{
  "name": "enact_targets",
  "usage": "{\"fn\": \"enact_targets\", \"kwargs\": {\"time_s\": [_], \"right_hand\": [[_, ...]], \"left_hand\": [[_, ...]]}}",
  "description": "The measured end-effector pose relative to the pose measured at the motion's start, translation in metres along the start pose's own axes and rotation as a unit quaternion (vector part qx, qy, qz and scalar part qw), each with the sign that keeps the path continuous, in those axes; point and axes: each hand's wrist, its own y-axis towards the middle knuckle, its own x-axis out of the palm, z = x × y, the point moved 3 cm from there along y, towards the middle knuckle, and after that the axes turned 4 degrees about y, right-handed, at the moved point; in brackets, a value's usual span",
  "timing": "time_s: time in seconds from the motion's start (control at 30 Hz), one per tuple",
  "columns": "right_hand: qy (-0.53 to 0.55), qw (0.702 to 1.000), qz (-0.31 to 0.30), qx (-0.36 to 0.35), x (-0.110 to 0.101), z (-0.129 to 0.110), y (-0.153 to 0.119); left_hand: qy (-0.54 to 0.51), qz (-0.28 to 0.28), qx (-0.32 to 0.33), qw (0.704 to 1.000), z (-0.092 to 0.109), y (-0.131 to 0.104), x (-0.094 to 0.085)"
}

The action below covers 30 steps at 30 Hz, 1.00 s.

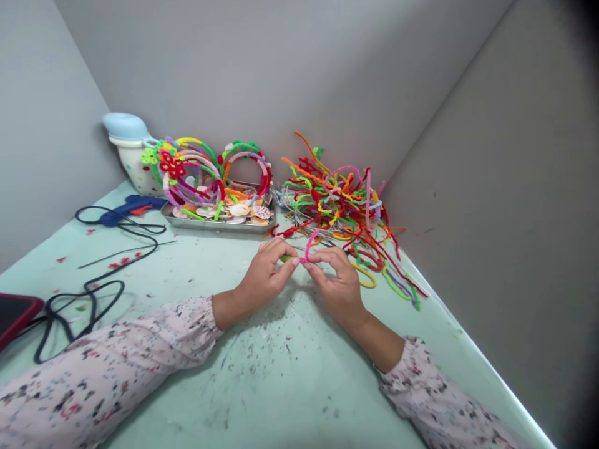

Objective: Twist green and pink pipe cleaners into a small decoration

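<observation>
Above the middle of the table, my left hand [269, 272] and my right hand [337, 277] meet fingertip to fingertip. A pink pipe cleaner [311, 242] stands up between them, its lower end pinched by my right thumb and forefinger. My left thumb and forefinger are closed on a short green piece [286, 257], which looks like a pipe cleaner and reaches the pink one. How the two pieces join is hidden by my fingertips. Just beyond my right hand lies a heap of mixed pipe cleaners [337, 199].
Behind my left hand a metal tray [219, 226] holds shells and several pipe-cleaner rings [199, 178]. Further left are a blue glue gun [126, 210], its black cord [93, 299], a white cup [138, 163] with a blue lid, and a red-edged dark device [16, 315]. Grey walls enclose the table.
</observation>
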Motion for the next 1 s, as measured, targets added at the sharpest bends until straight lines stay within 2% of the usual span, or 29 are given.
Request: {"fn": "enact_targets", "kwargs": {"time_s": [0.23,1.0], "right_hand": [[-0.013,0.999,0.017,-0.028,-0.0012,-0.0009,0.0009],[-0.011,1.000,-0.009,-0.024,-0.0003,-0.0014,0.0005]], "left_hand": [[-0.011,0.003,0.001,1.000,0.0015,0.0000,-0.0001],[0.005,0.005,0.018,1.000,0.0013,0.0001,-0.0004]]}}
